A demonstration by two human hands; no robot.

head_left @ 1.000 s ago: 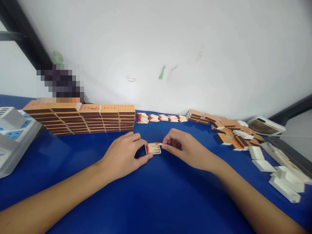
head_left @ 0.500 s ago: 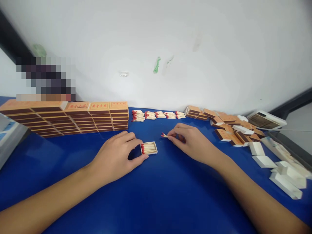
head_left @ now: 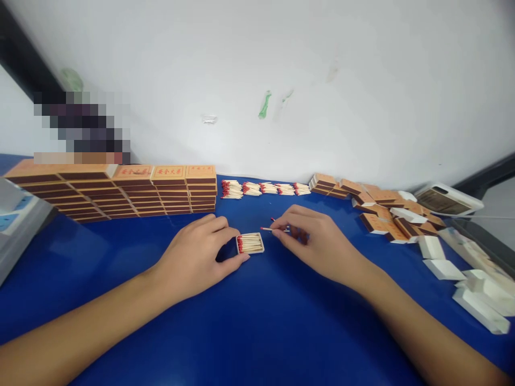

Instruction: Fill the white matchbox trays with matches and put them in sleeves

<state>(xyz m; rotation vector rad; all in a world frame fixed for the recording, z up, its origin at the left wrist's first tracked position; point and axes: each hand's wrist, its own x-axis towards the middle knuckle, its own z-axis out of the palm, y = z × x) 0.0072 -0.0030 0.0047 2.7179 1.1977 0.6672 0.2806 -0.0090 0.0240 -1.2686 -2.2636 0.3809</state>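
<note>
My left hand (head_left: pixel 197 252) grips a small white matchbox tray (head_left: pixel 263 247) at its left end, between thumb and forefinger. Red-headed matches (head_left: pixel 251 243) lie side by side in the tray, heads to the left. Just right of the tray, my right hand (head_left: pixel 311 233) pinches a match (head_left: pixel 266 229) between thumb and fingertips, its red head pointing left. A second match head shows beside the forefinger; how many matches are held in all is hidden. Along the wall behind the hands lie several small piles of loose matches (head_left: pixel 269 188) in a row.
Closed matchboxes (head_left: pixel 167 174) form a long stack at the back left. More matchboxes (head_left: pixel 378 212) are heaped at the back right, with empty white trays (head_left: pixel 442 269) in front of them. A white device (head_left: pixel 448 199) lies behind. The blue tabletop (head_left: pixel 249 327) meets a white wall.
My right hand has come closer to the tray, and the matches in its fingers have spread apart. My left hand keeps its hold on the tray. The whole view has shifted slightly.
</note>
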